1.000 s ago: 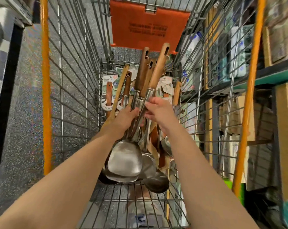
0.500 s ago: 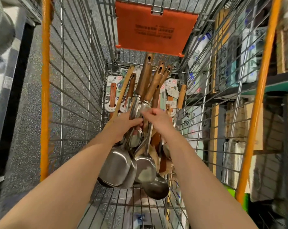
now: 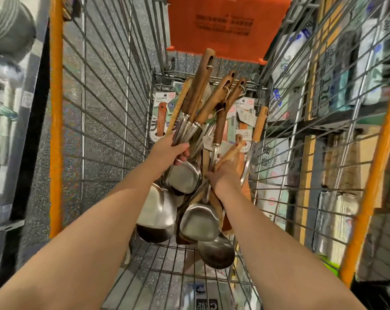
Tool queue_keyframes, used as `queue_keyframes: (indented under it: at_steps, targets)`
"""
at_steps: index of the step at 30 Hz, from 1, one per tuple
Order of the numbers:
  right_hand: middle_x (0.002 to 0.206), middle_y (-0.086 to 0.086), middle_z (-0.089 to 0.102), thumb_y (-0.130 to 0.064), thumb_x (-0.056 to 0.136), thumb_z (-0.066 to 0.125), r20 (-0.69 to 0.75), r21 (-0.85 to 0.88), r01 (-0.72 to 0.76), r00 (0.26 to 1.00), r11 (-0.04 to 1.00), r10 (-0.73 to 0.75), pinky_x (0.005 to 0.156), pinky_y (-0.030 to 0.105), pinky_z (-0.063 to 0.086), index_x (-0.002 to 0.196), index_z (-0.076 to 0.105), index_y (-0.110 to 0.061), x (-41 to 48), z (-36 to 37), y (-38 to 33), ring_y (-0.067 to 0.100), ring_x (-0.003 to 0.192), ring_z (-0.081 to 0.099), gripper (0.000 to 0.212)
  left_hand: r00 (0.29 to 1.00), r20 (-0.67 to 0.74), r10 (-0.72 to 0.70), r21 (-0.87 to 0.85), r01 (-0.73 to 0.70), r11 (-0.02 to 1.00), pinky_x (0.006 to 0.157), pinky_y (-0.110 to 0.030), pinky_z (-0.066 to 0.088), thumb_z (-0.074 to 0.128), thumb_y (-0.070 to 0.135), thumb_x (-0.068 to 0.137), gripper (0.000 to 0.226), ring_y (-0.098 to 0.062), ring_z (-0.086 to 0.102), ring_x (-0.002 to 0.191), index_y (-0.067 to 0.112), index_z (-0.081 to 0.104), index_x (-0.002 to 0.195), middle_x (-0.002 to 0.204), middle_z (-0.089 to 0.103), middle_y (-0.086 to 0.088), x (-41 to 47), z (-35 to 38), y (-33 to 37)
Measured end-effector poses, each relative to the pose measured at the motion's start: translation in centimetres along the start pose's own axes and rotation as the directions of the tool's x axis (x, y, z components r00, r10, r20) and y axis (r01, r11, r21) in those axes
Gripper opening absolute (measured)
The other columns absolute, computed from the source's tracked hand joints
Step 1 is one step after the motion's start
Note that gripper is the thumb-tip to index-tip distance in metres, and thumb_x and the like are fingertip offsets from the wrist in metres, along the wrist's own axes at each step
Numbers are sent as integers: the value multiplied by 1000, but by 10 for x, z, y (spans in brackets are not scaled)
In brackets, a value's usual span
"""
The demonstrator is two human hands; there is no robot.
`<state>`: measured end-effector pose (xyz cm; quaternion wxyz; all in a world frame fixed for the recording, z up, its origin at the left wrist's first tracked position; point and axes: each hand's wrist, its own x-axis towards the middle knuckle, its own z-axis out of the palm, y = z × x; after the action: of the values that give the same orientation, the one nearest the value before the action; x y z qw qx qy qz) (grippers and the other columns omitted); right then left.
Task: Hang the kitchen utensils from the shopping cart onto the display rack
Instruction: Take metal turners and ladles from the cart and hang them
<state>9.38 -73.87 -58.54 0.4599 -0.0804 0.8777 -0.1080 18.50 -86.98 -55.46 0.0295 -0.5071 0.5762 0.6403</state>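
Utensil shafts (image 3: 186, 128) inside the left fingers (image 3: 181, 148)

Both bare arms reach forward from the near edge and converge toward the centre. The left hand (image 3: 168, 153) is curled, gripping a bundle of utensils (image 3: 199, 90) by their shafts. The right hand (image 3: 225, 175), just right of it and slightly nearer, shows its back. Its fingers are hidden, so its grip cannot be told.

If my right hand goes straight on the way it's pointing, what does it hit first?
Likely the light wooden handle right ahead of the right hand; it may already touch, depth is unclear.
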Motion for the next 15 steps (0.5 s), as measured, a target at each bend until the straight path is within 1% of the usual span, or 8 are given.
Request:
queue_keyframes:
  at_steps: [3,5,8,11,12,13,14,15]
  targets:
    - [130,12,53,-36,92,55,-30,-4,-17,999,1000,17,73,31,43,135,37,-7,-2,4,0,34,108,59,55,999,-41,1,-17,-2,1000,49,-24,43,54,8,93,10,-10,54,51,15,55,85,66,60,-3,-2,-2,-1]
    - [123,13,58,-34,93,53,-24,11,-32,999,999,33,72,31,39,132,39,-6,-4,2,1,34,109,59,50,999,-48,4,-34,-5,999,50,-25,43,53,8,93,2,-14,53,55,8,55,94,66,59,-4,-5,-2,-1]
    - [117,15,61,-26,94,50,65,13,-7,998,1000,6,72,28,39,122,51,-6,0,-7,4,32,106,58,34,999,-48,6,-41,-8,999,51,-26,42,51,6,94,12,-17,52,57,2,53,104,67,58,-5,-8,-1,0]
    - [113,15,63,-28,95,55,174,-1,28,984,1000,-28,75,29,43,120,58,-3,0,-27,5,31,102,60,35,999,-43,12,-19,-13,1000,46,-21,43,52,7,94,16,-11,54,52,0,53,108,66,57,-4,-15,1,6]
    - [113,15,63,-27,95,55,189,6,40,981,999,-41,75,31,44,122,56,-2,-1,-34,5,31,99,60,37,999,-37,9,-8,-9,1000,45,-19,44,52,8,94,16,-7,54,49,0,53,108,66,58,-4,-18,1,8]
    - [110,15,63,-26,96,53,199,3,74,977,997,-73,72,30,42,123,55,-2,-2,-41,5,29,94,59,36,1000,-29,4,2,-4,1000,44,-18,44,53,8,94,15,-5,54,47,1,53,107,66,58,-4,-21,2,11]
    - [101,13,62,-24,97,51,214,5,106,971,994,-105,67,30,40,121,56,-3,-6,-49,3,27,87,58,33,1000,-21,-2,10,2,1000,45,-18,44,53,8,94,16,-5,55,47,0,52,107,67,59,-4,-23,2,14]
    - [89,10,60,-23,97,50,231,16,138,963,990,-138,62,29,39,111,59,-3,-7,-54,3,24,77,56,26,1000,-14,-5,13,5,1000,45,-19,44,53,9,94,17,-7,55,50,-1,52,107,68,59,-4,-26,1,17]
